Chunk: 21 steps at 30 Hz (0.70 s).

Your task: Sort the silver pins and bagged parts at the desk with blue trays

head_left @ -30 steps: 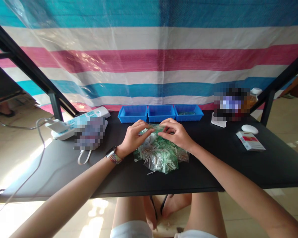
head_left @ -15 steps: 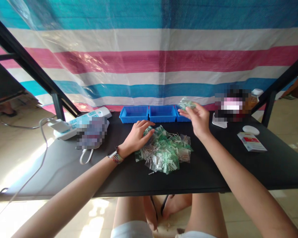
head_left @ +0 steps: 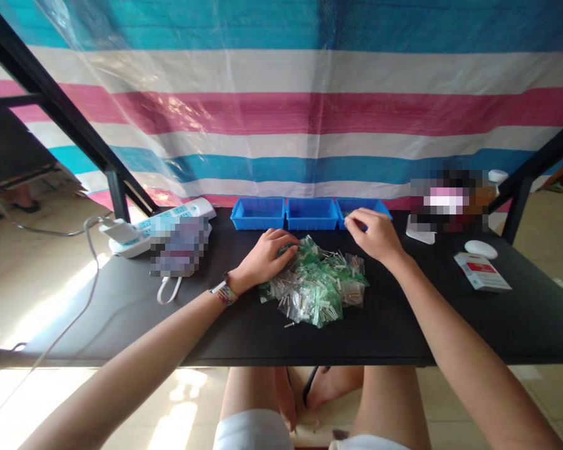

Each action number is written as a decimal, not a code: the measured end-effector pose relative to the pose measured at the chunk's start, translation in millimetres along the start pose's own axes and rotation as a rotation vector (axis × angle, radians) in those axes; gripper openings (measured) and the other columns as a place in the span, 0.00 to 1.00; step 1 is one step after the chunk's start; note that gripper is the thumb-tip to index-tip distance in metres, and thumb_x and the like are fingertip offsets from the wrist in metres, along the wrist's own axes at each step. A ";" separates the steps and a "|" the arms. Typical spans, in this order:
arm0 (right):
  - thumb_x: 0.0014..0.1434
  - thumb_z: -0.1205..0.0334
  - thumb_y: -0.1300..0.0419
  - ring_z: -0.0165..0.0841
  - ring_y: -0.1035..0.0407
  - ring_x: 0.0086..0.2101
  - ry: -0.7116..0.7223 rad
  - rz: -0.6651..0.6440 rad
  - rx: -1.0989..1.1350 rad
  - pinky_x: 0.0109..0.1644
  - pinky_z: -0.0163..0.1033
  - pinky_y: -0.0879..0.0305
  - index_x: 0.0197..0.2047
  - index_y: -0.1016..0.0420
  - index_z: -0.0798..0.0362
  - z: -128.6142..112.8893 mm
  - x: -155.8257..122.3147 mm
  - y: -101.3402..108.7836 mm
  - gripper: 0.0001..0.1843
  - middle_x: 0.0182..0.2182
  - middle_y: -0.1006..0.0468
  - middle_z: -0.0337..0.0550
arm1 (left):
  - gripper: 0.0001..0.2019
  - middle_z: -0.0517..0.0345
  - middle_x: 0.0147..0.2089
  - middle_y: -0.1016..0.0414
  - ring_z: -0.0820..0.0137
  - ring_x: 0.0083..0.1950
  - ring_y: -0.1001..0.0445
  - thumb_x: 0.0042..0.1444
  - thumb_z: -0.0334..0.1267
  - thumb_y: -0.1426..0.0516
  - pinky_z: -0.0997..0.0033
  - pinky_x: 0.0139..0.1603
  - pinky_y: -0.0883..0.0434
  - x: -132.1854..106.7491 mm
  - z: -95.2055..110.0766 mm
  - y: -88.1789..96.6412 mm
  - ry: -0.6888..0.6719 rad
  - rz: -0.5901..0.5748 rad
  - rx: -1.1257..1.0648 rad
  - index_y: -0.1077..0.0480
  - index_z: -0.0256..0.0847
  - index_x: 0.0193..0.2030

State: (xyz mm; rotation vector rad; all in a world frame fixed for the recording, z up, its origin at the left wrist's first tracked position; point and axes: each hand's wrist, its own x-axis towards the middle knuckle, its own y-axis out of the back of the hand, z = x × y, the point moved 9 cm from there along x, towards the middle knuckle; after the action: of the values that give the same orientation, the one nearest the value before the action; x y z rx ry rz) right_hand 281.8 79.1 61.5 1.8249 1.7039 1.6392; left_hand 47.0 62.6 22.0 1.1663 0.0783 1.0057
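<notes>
A pile of small clear and green plastic bags lies on the black table, with thin metal pins or screws and white pieces inside. My left hand rests at the pile's upper left, its thumb and fingers closing around a green bag. Over the front of the rightmost blue bin is my right hand, with fingers curled and thumb tucked in. Something pale shows faintly by its fingertips; whether they still grip a bag is hidden. A loose metal pin lies in front of the pile.
Two more blue bins, the left one and the middle one, stand in the row behind the pile. A white power strip with a plugged-in charger is on the left. A small box and a white oval object lie right.
My right hand has come down to the rightmost bin, and the green bag it held up is out of sight. My left hand stays at the pile. The view has shifted slightly.
</notes>
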 end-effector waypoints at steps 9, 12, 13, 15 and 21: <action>0.58 0.67 0.33 0.30 0.36 0.27 0.058 -0.382 0.279 0.34 0.37 0.40 0.31 0.18 0.52 -36.4 -16.8 -47.9 0.04 0.29 0.24 0.39 | 0.16 0.48 0.54 0.19 0.58 0.54 0.23 0.75 0.45 0.49 0.53 0.61 0.30 0.3 0.5 -1.6 -0.007 0.007 0.009 0.22 0.42 0.54; 0.59 0.64 0.30 0.31 0.34 0.29 0.180 -0.455 0.447 0.33 0.37 0.40 0.32 0.17 0.51 -84.2 -29.9 -50.8 0.03 0.28 0.25 0.38 | 0.15 0.48 0.53 0.19 0.58 0.53 0.23 0.75 0.44 0.49 0.54 0.60 0.30 0.7 1.0 -1.8 -0.007 0.002 0.005 0.22 0.42 0.53; 0.60 0.63 0.30 0.32 0.32 0.30 0.248 -0.465 0.465 0.35 0.38 0.39 0.33 0.17 0.50 -103.4 -36.5 -50.3 0.03 0.28 0.25 0.39 | 0.15 0.48 0.53 0.19 0.58 0.53 0.23 0.76 0.44 0.49 0.54 0.60 0.30 0.7 1.5 -1.3 -0.006 0.004 0.003 0.23 0.41 0.53; 0.61 0.62 0.29 0.34 0.31 0.33 0.405 -0.465 0.429 0.40 0.41 0.37 0.35 0.16 0.50 -139.1 -52.9 -50.4 0.03 0.29 0.24 0.40 | 0.15 0.48 0.52 0.19 0.58 0.53 0.23 0.76 0.43 0.49 0.53 0.61 0.31 0.8 3.2 -0.7 -0.001 0.003 0.002 0.23 0.41 0.53; 0.65 0.64 0.34 0.37 0.32 0.36 0.599 -0.519 0.269 0.41 0.43 0.38 0.35 0.19 0.51 -178.5 -89.8 -72.7 0.05 0.33 0.22 0.43 | 0.14 0.48 0.52 0.19 0.58 0.52 0.24 0.76 0.42 0.49 0.53 0.60 0.30 0.3 6.4 -0.1 0.010 -0.001 0.003 0.23 0.40 0.52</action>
State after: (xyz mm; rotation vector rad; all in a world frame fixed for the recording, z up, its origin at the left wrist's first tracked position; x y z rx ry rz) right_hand 124.9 -60.2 26.9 0.8494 2.4679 1.8768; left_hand 50.7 58.2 24.9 1.1640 0.0883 1.0105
